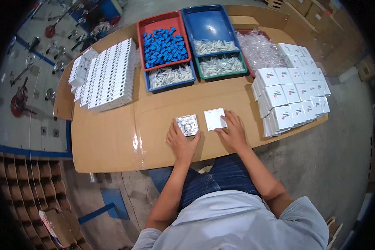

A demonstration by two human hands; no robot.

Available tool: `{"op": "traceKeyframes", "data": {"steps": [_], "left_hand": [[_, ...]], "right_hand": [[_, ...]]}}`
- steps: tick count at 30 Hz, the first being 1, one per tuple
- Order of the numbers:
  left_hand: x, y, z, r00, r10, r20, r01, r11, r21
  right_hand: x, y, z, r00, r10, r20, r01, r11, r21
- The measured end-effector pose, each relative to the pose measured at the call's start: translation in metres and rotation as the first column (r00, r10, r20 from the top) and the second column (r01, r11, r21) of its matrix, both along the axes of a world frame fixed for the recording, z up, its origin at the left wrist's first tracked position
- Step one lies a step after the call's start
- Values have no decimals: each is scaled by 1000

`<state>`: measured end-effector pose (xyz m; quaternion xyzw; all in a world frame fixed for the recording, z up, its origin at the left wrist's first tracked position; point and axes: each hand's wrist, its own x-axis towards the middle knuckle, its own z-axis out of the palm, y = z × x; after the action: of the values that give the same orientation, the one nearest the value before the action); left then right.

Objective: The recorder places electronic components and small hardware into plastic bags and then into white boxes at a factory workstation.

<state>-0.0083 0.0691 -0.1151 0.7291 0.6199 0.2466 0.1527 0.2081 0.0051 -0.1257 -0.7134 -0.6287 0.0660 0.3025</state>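
Note:
Low over the cardboard-covered table, my left hand [181,142] grips a small square housing [188,125] by its sides, thumb and fingers at opposite edges. The housing's inner side faces up, with silvery and grey parts showing. Just right of it, my right hand [235,132] holds a flat white square plate [214,119] by its right and lower edges. A narrow gap separates the two pieces. Whether either one rests on the cardboard or is slightly raised, I cannot tell.
A red tray [141,25] of blue parts and a blue tray [204,25] of white parts sit on further trays at the back. Stacked white units [108,79] stand left, white boxes [283,96] right. Clear plastic bags [260,50] fill a tray behind the boxes.

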Motion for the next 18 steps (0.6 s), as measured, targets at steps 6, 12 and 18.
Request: {"op": "traceKeyframes", "data": {"steps": [6, 12, 18], "left_hand": [[-6, -2, -14, 998, -58, 19, 57, 995, 81], [1, -2, 1, 999, -34, -4, 34, 996, 83], [3, 0, 2, 999, -50, 20, 49, 997, 62]], "right_hand": [[5, -5, -6, 989, -2, -147, 15, 996, 84], [57, 10, 123, 977, 27, -210, -17, 999, 49], [227, 112, 167, 976, -104, 191, 122, 989, -84]]}}
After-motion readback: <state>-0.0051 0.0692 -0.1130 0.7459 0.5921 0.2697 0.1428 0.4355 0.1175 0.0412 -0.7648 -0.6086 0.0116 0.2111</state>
